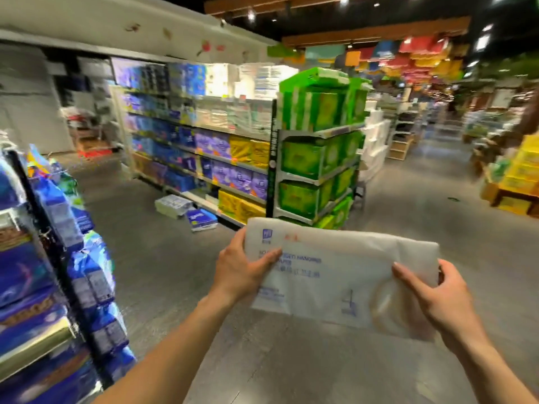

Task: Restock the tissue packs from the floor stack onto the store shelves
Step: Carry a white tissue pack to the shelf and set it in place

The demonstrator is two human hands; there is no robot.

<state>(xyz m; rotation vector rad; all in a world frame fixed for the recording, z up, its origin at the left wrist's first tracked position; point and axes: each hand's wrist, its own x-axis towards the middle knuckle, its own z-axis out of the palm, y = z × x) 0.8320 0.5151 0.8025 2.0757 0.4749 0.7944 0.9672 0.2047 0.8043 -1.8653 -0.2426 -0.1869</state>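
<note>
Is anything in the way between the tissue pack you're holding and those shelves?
Nothing big: open floor ahead of the white tissue pack. Only a pale pack and a blue pack lie by the shelves.

The white rectangular tissue pack in soft plastic film [335,275], lower centre of the frame, looks thin, smooth and faintly sheeny, creased, with matt blue print. The grey floor [423,205] is matt and finely speckled. At centre, pale metal shelf boards [320,132] have a smooth painted finish, and the green wrapped packs [306,161] on them shine like glossy film. At left, blue plastic bags [96,278] gleam beside a black metal upright [55,258]. The brown ceiling beams [376,35] look wooden.
</note>
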